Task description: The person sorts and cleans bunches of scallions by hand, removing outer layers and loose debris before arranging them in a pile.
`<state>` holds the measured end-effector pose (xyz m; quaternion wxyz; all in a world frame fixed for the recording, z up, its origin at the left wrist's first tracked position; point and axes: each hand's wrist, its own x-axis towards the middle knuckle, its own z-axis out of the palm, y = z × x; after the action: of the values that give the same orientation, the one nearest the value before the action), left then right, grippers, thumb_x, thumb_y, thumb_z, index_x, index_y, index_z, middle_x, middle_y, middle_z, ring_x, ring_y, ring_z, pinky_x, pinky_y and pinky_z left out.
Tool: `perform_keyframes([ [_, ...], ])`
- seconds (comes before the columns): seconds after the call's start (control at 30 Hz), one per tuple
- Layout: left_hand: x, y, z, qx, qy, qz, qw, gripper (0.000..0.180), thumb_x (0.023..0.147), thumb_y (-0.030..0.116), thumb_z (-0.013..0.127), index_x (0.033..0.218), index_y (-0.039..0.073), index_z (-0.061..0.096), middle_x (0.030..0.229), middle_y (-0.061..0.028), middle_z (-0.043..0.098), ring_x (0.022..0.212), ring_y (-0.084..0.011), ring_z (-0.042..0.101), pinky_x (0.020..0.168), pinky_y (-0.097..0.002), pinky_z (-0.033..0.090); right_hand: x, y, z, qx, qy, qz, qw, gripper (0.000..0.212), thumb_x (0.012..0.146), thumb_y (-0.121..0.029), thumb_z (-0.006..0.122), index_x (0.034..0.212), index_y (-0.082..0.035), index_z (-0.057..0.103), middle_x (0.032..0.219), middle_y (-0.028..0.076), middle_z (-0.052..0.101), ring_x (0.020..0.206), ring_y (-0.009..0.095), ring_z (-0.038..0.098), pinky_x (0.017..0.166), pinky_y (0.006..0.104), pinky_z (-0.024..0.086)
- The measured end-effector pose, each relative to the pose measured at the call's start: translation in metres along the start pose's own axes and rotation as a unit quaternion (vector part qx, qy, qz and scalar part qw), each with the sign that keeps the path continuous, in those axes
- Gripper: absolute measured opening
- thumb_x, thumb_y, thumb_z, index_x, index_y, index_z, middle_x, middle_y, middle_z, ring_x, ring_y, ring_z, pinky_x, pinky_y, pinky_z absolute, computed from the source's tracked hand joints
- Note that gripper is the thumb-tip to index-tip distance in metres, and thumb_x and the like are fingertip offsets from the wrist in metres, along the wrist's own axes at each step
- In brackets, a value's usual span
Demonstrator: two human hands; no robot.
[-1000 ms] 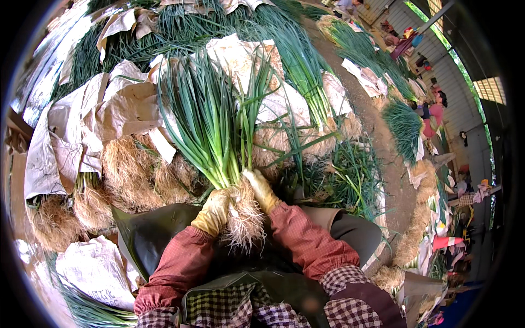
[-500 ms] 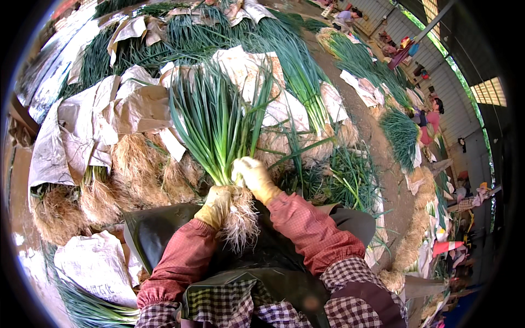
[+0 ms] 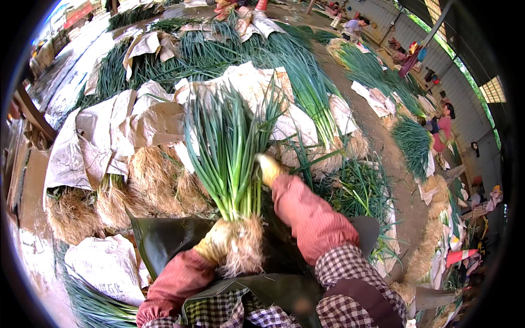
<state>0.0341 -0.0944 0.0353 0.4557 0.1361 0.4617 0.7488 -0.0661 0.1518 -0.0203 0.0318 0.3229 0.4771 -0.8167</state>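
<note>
Head view, scallions point(image 3: 232, 169) stretched outward, roots point(image 3: 244, 249) nearest

The long green onion bunch point(image 3: 232, 158) is in the middle, between the yellow-gloved left hand point(image 3: 214, 241) at its roots and the yellow-gloved right hand point(image 3: 269, 170) beside its stems. To its left, flat beige sacks point(image 3: 82, 145) lie over straw-rooted green bunches point(image 3: 147, 172). To its right is the tangled green leaf heap point(image 3: 355, 188), and after this, the brown earth path point(image 3: 411, 205). At lower left, the crumpled white sack point(image 3: 104, 259) lies partly over long green leaves point(image 3: 101, 307).
</note>
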Motion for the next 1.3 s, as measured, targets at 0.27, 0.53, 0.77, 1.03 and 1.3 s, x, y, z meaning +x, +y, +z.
perform_keyframes([
  [0.27, -0.066, 0.031, 0.001, -0.467, 0.058, -0.126, 0.873, 0.032, 0.084, 0.004, 0.047, 0.114, -0.007, 0.045, 0.103, -0.0173, 0.056, 0.088, -0.0249, 0.058, 0.081, -0.0361, 0.048, -0.008, -0.214, 0.002, -0.035, 0.199, -0.255, 0.946, 0.059, 0.076, -0.046, 0.059, 0.112, 0.000, 0.048, 0.102, 0.011, 0.056, 0.083, 0.023, 0.057, 0.064, 0.0318, 0.045],
  [0.53, -0.021, -0.015, -0.020, -0.445, -0.022, -0.122, 0.887, 0.032, 0.090, 0.010, 0.032, 0.114, -0.006, 0.045, 0.106, -0.0174, 0.055, 0.096, -0.0262, 0.055, 0.089, -0.0378, 0.043, -0.140, 0.017, -0.005, -0.043, -0.034, 0.194, 0.979, 0.083, 0.067, -0.048, 0.069, 0.127, -0.001, 0.034, 0.121, 0.021, 0.046, 0.105, 0.031, 0.050, 0.091, 0.0430, 0.038],
  [0.77, -0.033, 0.036, 0.024, -0.368, 0.058, -0.146, 0.916, 0.030, 0.087, 0.008, 0.037, 0.111, -0.009, 0.045, 0.103, -0.0215, 0.055, 0.090, -0.0288, 0.058, 0.082, -0.0373, 0.048, -0.122, 0.050, -0.013, 0.015, 0.006, -0.028, 0.999, 0.013, 0.078, -0.012, 0.058, 0.089, -0.006, 0.056, 0.081, 0.006, 0.061, 0.075, 0.018, 0.058, 0.059, 0.0312, 0.049],
  [1.03, -0.022, 0.009, 0.022, 0.168, 0.045, 0.067, 0.982, 0.020, 0.081, 0.002, 0.054, 0.100, 0.000, 0.053, 0.088, -0.0076, 0.059, 0.076, -0.0146, 0.057, 0.067, -0.0260, 0.048, -0.142, 0.108, 0.019, -0.384, 0.127, -0.269, 0.874, 0.037, 0.082, -0.034, 0.054, 0.093, 0.000, 0.058, 0.084, 0.019, 0.060, 0.077, 0.028, 0.057, 0.067, 0.0334, 0.045],
  [1.3, -0.016, 0.011, 0.019, -0.302, 0.065, -0.033, 0.951, 0.021, 0.083, 0.005, 0.048, 0.101, -0.004, 0.050, 0.095, -0.0172, 0.057, 0.081, -0.0264, 0.058, 0.074, -0.0374, 0.051, -0.139, 0.061, 0.010, 0.065, 0.104, -0.007, 0.992, 0.034, 0.089, -0.032, 0.043, 0.085, -0.004, 0.061, 0.068, 0.004, 0.057, 0.041, 0.011, 0.042, 0.034, 0.0264, 0.036],
])
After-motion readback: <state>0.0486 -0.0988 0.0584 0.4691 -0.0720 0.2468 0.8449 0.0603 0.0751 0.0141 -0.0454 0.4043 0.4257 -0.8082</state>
